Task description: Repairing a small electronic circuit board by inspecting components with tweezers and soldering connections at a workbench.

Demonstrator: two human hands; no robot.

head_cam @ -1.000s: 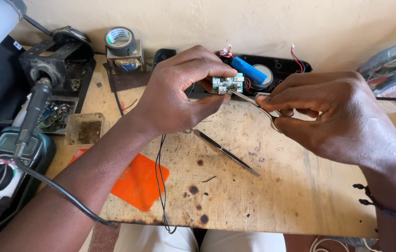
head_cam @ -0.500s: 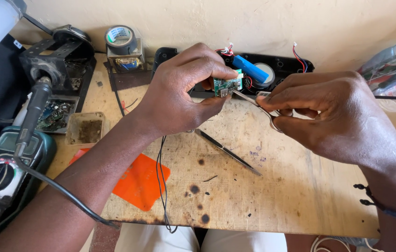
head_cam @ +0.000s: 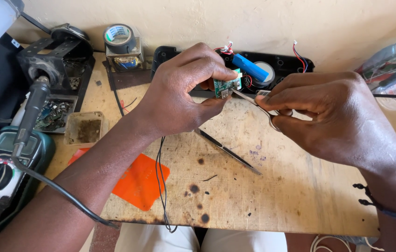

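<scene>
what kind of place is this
Probably a small electronics repair bench: the left hand holds a green circuit board, the right hand works tweezers, with a multimeter nearby.

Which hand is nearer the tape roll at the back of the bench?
Left. The left hand, pinching the small green board, sits just right of and below the tape roll. The right hand, holding tweezers, is farther right, beyond the board.
</scene>
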